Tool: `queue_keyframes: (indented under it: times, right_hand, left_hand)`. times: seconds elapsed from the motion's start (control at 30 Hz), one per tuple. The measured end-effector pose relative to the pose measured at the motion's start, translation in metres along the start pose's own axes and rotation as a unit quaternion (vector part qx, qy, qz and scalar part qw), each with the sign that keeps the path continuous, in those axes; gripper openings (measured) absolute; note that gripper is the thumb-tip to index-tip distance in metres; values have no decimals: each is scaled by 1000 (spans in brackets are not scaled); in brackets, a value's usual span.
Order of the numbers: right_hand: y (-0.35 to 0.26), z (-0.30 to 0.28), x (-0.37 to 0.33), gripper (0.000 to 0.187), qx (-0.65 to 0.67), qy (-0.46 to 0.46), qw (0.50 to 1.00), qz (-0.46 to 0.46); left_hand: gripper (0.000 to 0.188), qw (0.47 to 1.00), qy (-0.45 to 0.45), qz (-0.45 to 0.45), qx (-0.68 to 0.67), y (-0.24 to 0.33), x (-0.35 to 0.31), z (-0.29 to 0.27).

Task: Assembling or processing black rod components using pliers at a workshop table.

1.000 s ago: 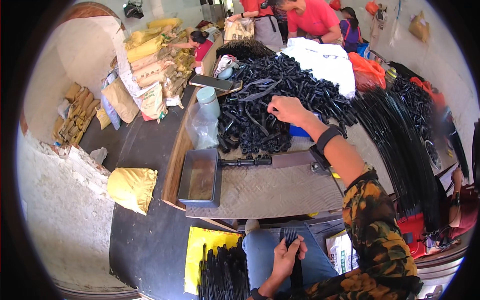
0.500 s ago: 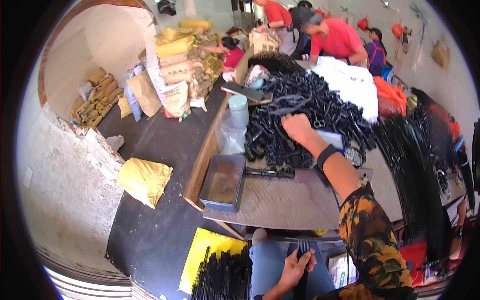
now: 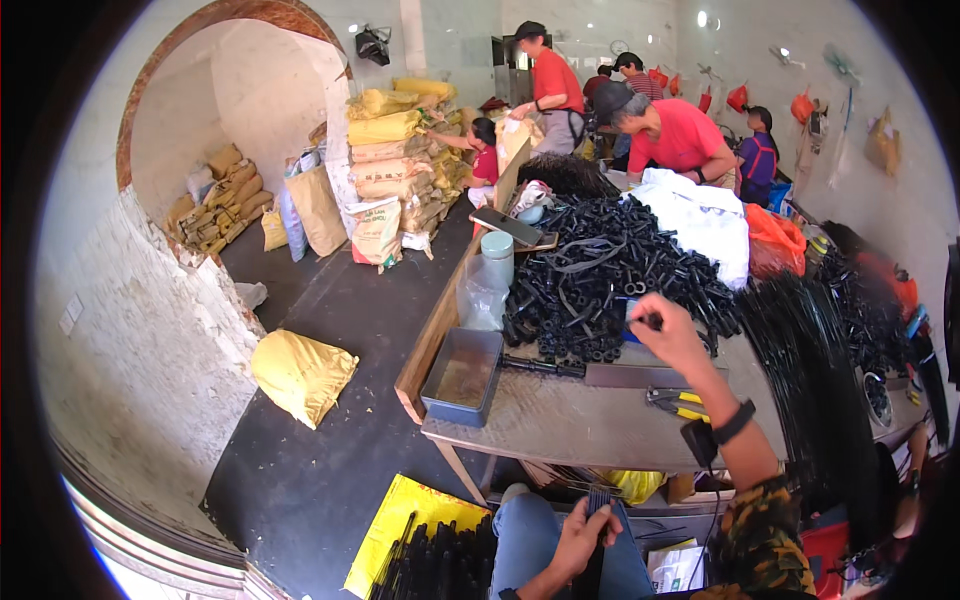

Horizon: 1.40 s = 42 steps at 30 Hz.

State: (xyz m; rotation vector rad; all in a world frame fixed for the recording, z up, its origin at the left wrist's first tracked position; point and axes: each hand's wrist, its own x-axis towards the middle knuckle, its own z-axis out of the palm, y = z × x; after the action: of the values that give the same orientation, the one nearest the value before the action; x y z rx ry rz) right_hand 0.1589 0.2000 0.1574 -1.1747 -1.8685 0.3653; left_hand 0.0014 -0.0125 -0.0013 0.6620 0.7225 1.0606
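Note:
Low over my lap, my left hand (image 3: 583, 540) is closed around a bundle of thin black rods (image 3: 599, 498), whose ends stick up past the fingers. My right hand (image 3: 672, 332) hovers above the near right edge of a heap of small black plastic tubular fittings (image 3: 590, 260). Its fingers are curled together around a small dark piece, seemingly one of those fittings; its shape is mostly hidden. Partly behind that hand is a small blue-edged box (image 3: 631, 318). Nearer me on the table lie yellow-and-black handled pliers (image 3: 680, 403).
A grey tray (image 3: 463, 378) stands at the wooden table's (image 3: 560, 420) left end, near a lidded jar (image 3: 497, 250) and a phone (image 3: 506, 226). Long black rods (image 3: 815, 370) lie at right. More rods stand on a yellow sack (image 3: 405, 510) by my legs. Co-workers (image 3: 680, 140) are across the table.
My right hand has drawn back from the heap toward me and to the right, fingers curled. The view has shifted, and the pliers now show. My left hand still holds the rods.

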Motion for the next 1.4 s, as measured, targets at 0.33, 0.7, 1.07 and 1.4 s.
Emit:
queue_keyframes:
  times: [0.33, 0.7, 1.07, 1.4]
  right_hand:
    - [-4, -26, -156, 15, 68, 52, 996, -12]
    - [-48, -13, -191, 22, 198, -72, 974, 87]
    - [-34, 7, -179, 16, 97, -194, 976, 16]
    - [-23, 6, -178, 19, 152, -227, 960, 54]
  left_hand:
    - [28, 999, 22, 26, 18, 1, -9, 20]
    - [20, 999, 38, -7, 6, -5, -6, 23]
    - [32, 997, -39, -53, 45, 7, -6, 20]
    - [24, 997, -5, -79, 6, 2, 2, 22]
